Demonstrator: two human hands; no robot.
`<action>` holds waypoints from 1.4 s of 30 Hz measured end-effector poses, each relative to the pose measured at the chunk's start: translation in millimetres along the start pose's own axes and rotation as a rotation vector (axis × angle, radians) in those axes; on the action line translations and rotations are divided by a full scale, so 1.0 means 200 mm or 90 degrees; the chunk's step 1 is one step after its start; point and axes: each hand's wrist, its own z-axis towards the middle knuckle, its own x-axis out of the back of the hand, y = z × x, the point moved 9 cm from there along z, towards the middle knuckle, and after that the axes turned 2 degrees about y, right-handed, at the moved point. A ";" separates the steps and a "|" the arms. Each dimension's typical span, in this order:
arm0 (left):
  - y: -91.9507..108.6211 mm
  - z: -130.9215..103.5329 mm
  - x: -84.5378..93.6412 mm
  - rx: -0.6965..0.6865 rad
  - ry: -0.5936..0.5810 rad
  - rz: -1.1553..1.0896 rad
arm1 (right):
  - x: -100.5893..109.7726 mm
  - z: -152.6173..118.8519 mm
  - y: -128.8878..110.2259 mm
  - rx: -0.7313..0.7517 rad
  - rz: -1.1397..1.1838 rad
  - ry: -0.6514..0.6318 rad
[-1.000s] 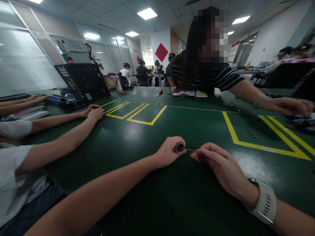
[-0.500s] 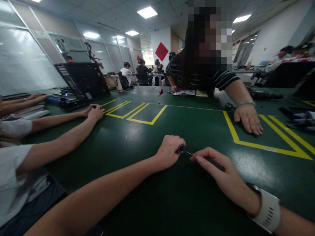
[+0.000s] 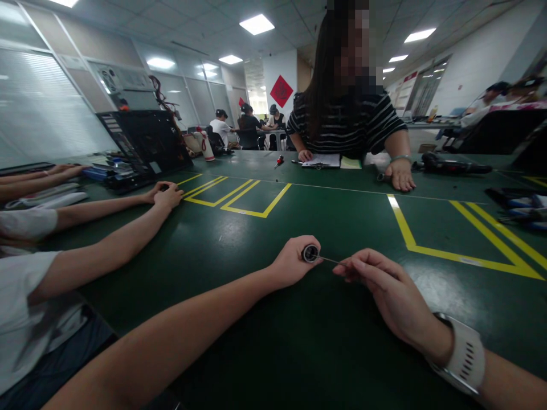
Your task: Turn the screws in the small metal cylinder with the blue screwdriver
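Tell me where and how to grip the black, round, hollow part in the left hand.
Likely best around the outer wall of the black, round, hollow part, from the left, as the left hand does: its open end faces the viewer, and the thin grey metal rod reaches there.

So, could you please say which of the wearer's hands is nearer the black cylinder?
Left: the left hand holds the black cylinder; the right hand is apart, to its right, holding a thin rod.
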 end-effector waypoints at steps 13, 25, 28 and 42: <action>0.06 -0.02 -0.02 -0.089 -0.027 0.215 | -0.03 -0.01 -0.02 0.014 -0.180 -0.022; 0.00 0.00 -0.03 -0.014 -0.032 0.055 | 0.00 0.02 0.05 -0.063 0.034 -0.022; 0.01 0.00 -0.02 -0.036 -0.023 0.108 | -0.01 0.01 0.02 -0.020 -0.070 -0.021; 0.04 0.04 -0.03 -0.072 -0.056 0.150 | 0.00 0.07 0.04 -0.114 0.093 -0.046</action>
